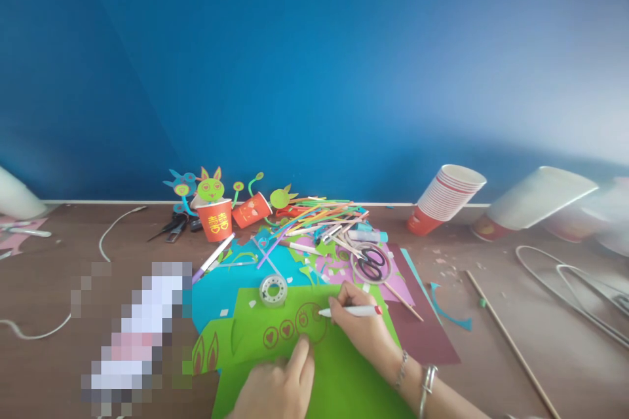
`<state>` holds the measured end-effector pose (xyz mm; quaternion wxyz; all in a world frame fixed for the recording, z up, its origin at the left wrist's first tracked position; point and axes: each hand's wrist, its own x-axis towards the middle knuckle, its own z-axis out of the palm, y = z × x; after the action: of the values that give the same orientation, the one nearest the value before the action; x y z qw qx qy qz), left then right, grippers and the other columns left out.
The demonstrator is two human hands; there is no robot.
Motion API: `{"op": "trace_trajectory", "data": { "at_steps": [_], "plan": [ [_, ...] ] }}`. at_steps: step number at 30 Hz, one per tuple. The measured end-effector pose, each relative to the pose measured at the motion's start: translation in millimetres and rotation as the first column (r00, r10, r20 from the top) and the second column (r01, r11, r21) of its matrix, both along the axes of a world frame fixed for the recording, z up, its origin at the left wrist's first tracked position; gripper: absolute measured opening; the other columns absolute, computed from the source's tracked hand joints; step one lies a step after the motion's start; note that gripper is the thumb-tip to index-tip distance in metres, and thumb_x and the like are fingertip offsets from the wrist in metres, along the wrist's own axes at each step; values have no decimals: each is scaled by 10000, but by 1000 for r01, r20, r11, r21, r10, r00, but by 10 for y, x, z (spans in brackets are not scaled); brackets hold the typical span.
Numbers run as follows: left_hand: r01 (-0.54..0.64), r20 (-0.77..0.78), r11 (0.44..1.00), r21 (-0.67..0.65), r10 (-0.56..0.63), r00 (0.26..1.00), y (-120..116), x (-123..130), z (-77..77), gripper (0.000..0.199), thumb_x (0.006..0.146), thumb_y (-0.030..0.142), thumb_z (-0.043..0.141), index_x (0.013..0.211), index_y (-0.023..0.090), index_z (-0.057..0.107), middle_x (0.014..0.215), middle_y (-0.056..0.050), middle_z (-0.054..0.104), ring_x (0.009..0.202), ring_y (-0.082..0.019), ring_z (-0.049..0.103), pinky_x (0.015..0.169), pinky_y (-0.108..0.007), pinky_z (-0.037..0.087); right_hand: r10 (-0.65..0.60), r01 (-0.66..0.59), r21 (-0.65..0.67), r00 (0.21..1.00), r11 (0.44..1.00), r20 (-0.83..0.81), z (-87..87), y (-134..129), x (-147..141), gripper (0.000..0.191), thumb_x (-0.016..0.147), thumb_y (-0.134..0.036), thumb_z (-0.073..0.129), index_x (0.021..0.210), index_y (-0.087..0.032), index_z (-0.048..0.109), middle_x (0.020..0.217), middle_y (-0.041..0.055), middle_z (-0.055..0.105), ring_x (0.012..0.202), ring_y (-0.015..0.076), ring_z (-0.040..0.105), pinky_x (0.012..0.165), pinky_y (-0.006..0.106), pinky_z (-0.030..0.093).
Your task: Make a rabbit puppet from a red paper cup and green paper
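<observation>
A white marker (351, 311) with a red end is gripped in my right hand (363, 330), its tip at a drawn round face on the green paper (265, 389). Red-brown lines on the sheet form two circled hearts, pointed ear shapes at the left, and the large circle with eyes. My left hand (278, 383) lies on the same sheet, its extended fingers touching just below the face. Part of that hand is out of frame. A roll of clear tape (273, 291) sits at the sheet's upper edge.
Behind the paper lie scissors (371, 262), a heap of coloured sticks (314, 216) and blue paper (209, 304) with scraps. Decorated paper cups (216, 221) stand by the wall. To the right are stacked cups (445, 200), a wooden stick (511, 340) and a white cable (574, 281).
</observation>
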<state>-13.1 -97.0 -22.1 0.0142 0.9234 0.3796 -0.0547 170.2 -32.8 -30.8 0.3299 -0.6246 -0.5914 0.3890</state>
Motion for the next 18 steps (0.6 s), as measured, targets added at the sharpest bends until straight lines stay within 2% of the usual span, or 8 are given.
{"op": "trace_trajectory", "data": {
  "at_steps": [11, 18],
  "plan": [
    [-16, -2, 1000, -5, 16, 1000, -6, -6, -31, 322, 856, 70, 411, 1137, 105, 567, 1222, -165, 590, 522, -132, 655, 417, -230, 542, 7, -7, -3, 999, 1000, -40, -24, 5, 6, 232, 706, -251, 518, 552, -233, 346, 467, -75, 377, 428, 91, 320, 407, 216, 253],
    [-5, 4, 1000, 12, 5, 1000, -7, 0, -33, 325, 856, 70, 393, 1126, 94, 573, 1224, -164, 591, 507, -139, 648, 393, -248, 539, 28, -28, -4, 999, 1000, -36, -29, 1, 15, 232, 723, -261, 517, 555, -229, 360, 465, -60, 431, 439, 96, 345, 422, 219, 270]
  ]
}}
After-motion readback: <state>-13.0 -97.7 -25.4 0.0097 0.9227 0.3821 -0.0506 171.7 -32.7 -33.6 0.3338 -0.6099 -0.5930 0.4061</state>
